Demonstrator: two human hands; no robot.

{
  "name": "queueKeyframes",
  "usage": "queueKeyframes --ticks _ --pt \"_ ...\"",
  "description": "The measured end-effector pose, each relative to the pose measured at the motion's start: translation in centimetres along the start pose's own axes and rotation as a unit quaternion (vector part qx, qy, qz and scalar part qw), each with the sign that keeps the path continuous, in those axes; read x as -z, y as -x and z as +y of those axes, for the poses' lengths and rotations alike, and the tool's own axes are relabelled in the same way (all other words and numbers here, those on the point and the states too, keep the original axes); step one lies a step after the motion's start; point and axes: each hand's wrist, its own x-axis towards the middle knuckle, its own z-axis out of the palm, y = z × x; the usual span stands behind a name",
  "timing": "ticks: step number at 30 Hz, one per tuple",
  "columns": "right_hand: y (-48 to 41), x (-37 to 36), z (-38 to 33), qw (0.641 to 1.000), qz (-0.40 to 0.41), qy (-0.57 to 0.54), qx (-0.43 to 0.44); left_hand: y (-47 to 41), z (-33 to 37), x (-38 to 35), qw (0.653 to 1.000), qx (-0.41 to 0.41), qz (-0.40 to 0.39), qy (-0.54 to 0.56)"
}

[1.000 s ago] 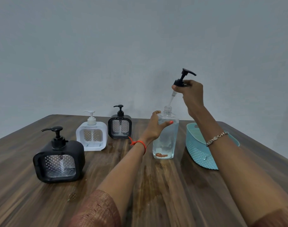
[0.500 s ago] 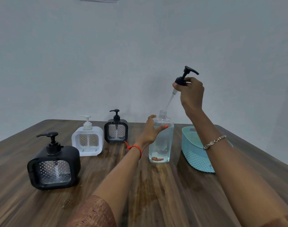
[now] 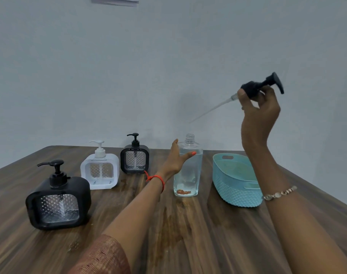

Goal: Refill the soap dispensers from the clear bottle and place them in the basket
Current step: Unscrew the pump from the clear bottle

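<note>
The clear bottle [image 3: 188, 171] stands upright on the wooden table with its neck uncovered, and my left hand [image 3: 175, 161] grips its upper side. High to the right, my right hand [image 3: 257, 113] holds the black pump head [image 3: 261, 86] with its long clear tube slanting down to the left, free of the bottle. Three dispensers stand to the left: a large black dispenser [image 3: 58, 202] nearest, a white dispenser [image 3: 100, 169] behind it, and a small black dispenser [image 3: 135, 157] farthest. The teal basket [image 3: 238, 186] sits right of the bottle under my right forearm.
The wooden table [image 3: 188, 234] has wet-looking stains in its middle and near the white dispenser. A plain grey wall lies close behind the table's far edge. The table's right edge runs diagonally just past the basket.
My right hand has lifted the pump fully out of the bottle and swung it up and to the right, tilting the tube. My left hand stays on the bottle.
</note>
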Motion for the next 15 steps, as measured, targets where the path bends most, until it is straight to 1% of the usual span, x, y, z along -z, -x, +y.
queueKeyframes --ticks 1,3,5,7,8,9,11,13,15 --pt "0.7 0.7 0.4 1.000 -0.022 0.011 0.013 0.1 0.0 0.0 1.000 -0.004 -0.002 -0.003" --pt "2.6 2.1 1.6 0.993 -0.088 0.067 0.047 0.6 0.1 0.0 1.000 -0.015 -0.006 -0.005" --pt "4.8 3.8 3.5 0.976 -0.160 0.127 0.072 1.0 0.0 0.1 1.000 -0.024 -0.009 -0.001" --pt "6.9 5.6 5.7 0.953 -0.248 0.163 0.062 1.4 -0.5 0.5 1.000 -0.022 -0.015 -0.001" --pt "7.8 6.5 6.9 0.934 -0.294 0.191 0.066 1.7 -0.8 0.6 1.000 -0.009 -0.021 0.002" --pt "8.6 7.4 8.0 0.909 -0.335 0.233 0.092 1.8 -1.2 0.8 1.000 -0.002 -0.023 0.007" --pt "9.6 8.5 9.6 0.843 -0.407 0.307 0.174 2.4 -1.5 1.0 1.000 0.007 -0.018 0.008" --pt "10.3 9.2 10.2 0.784 -0.454 0.349 0.239 3.0 -1.8 1.1 0.999 0.029 -0.009 -0.014" --pt "10.8 9.4 10.2 0.745 -0.477 0.382 0.268 3.2 -2.3 1.4 0.998 0.048 -0.003 -0.048"
